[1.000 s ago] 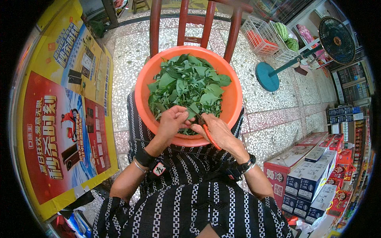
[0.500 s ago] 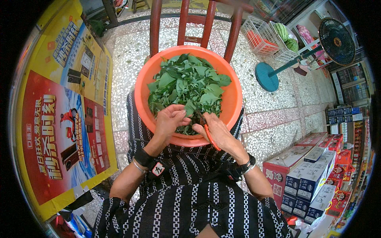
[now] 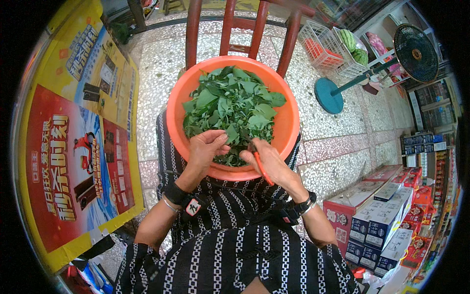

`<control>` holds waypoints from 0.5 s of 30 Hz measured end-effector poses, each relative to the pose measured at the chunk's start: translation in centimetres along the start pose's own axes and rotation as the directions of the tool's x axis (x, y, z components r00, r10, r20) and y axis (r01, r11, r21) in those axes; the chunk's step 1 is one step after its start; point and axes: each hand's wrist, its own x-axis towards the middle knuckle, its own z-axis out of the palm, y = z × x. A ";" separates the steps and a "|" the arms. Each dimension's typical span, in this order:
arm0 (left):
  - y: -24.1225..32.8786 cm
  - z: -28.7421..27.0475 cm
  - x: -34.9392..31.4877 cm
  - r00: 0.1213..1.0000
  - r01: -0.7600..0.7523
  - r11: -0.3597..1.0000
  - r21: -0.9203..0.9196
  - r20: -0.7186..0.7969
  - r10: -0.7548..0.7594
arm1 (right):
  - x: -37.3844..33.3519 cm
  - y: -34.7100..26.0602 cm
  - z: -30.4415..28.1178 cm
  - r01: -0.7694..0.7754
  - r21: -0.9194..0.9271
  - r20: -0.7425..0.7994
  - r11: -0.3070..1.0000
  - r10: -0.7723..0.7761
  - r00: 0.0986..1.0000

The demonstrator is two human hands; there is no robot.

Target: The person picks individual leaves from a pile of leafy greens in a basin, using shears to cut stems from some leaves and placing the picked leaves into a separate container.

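An orange plastic basin [image 3: 177, 93] full of green leaves [image 3: 225, 100] sits in front of me, its near rim over my lap. Over its near left part, my left hand [image 3: 208, 147] pinches a single green leaf [image 3: 232, 134] between thumb and fingers. Just to the right, my right hand [image 3: 267, 159] is closed around scissors [image 3: 262, 169] with orange handles. The dark blades point into the basin close to the held leaf; their tips are hard to make out among the greens.
A red wooden chair [image 3: 254, 29] stands behind the basin. To the right are a green-based fan [image 3: 329, 95], a white crate [image 3: 320, 46] and watermelons [image 3: 360, 56]. Stacked cartons [image 3: 377, 220] fill the lower right. A yellow and red poster board [image 3: 73, 161] stands at the left.
My left hand has shifted slightly left with the leaf. The scissors in my right hand have turned a little, and their handles look closer together.
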 end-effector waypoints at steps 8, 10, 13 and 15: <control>0.1 0.2 -0.4 0.995 0.048 0.993 0.104 0.083 -0.057 | 0.5 -0.1 0.2 -0.078 -0.003 0.186 0.997 0.077 0.980; 0.1 0.1 -0.4 0.997 0.037 0.996 0.076 0.071 -0.043 | 0.6 -0.5 0.0 -0.061 0.046 0.093 0.997 0.057 0.994; 0.0 0.0 -0.3 0.999 0.013 1.000 0.001 0.041 -0.013 | 0.5 -0.6 -0.4 -0.107 0.055 0.064 0.993 0.103 0.993; 0.0 0.0 -0.2 0.999 0.001 0.999 -0.047 0.038 0.001 | 0.3 -0.4 -0.4 -0.074 0.029 0.060 0.997 0.072 0.996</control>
